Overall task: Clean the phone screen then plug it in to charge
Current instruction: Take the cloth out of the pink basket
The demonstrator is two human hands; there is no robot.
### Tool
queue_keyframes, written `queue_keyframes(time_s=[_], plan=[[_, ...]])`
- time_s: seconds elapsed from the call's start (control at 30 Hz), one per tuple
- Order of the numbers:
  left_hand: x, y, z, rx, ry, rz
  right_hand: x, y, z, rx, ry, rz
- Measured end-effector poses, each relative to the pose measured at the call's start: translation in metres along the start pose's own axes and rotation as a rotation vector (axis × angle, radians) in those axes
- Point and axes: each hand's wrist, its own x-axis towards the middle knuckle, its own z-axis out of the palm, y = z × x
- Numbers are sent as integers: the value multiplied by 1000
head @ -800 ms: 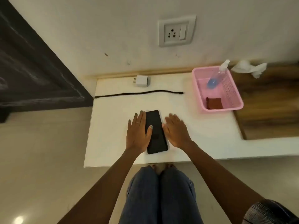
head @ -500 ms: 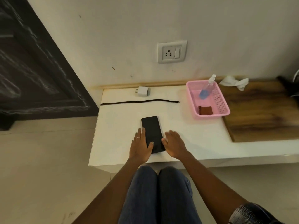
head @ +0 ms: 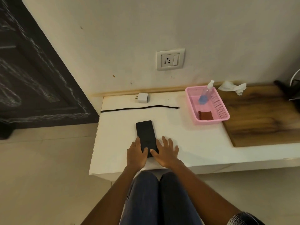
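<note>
Cable [head: 139,108] lies stretched out behind the phone [head: 146,137], with the charger [head: 142,98] beyond it by the wall and the socket [head: 170,59] above. Left hand [head: 136,154] and right hand [head: 165,153] rest flat with fingers extended on either side of the phone's near end, thumbs touching it. Right of the phone, a basket [head: 222,109] holds a bottle [head: 205,95] and cloth [head: 205,115].

Crumpled white tissue [head: 232,87] on wooden board [head: 259,117], dark carved door [head: 32,75] at left
</note>
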Motion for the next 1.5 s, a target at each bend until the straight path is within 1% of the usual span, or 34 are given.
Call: queue_keyframes(time_s=[0.13,0.3,0.43,0.5,0.53,0.63,0.77,0.83,0.87,0.93,1.0,1.03,1.1,1.13,1.2,1.27,1.3,1.37,1.43,1.5], plan=[[6,-11,-11,16,8,-31,7,-19,11,4,-9,-52],[8,-16,-17,15,-23,-20,9,-28,22,21,-13,-58],[7,-12,-16,91,-31,-43,8,-21,15,14,-18,-93],[7,-7,-15,148,-9,-64,6,-15,1,1,17,-117],[8,-3,-15,172,13,-60,5,-10,-8,-17,72,-129],[12,14,-13,197,65,38,7,12,-46,-21,342,-141],[19,48,-3,162,83,186,17,51,-98,146,633,-67],[24,63,8,158,61,254,25,77,-119,181,717,-16],[26,68,13,152,38,280,30,90,-128,146,722,20],[34,76,27,138,-11,311,44,118,-141,54,653,96],[43,79,41,150,-44,315,55,144,-153,63,570,173],[47,79,45,174,-45,310,59,154,-157,78,563,195],[55,76,57,231,-25,293,69,170,-163,105,541,239],[58,74,62,247,-1,283,74,175,-166,124,492,258],[59,68,71,269,67,279,83,178,-170,139,340,278],[58,63,80,297,119,292,92,178,-172,99,225,293],[59,61,84,303,144,298,95,177,-174,78,214,298],[59,59,87,301,182,305,101,177,-174,51,256,302],[59,62,87,284,199,306,104,179,-174,25,290,326],[60,59,88,276,200,289,111,179,-169,14,290,340]])
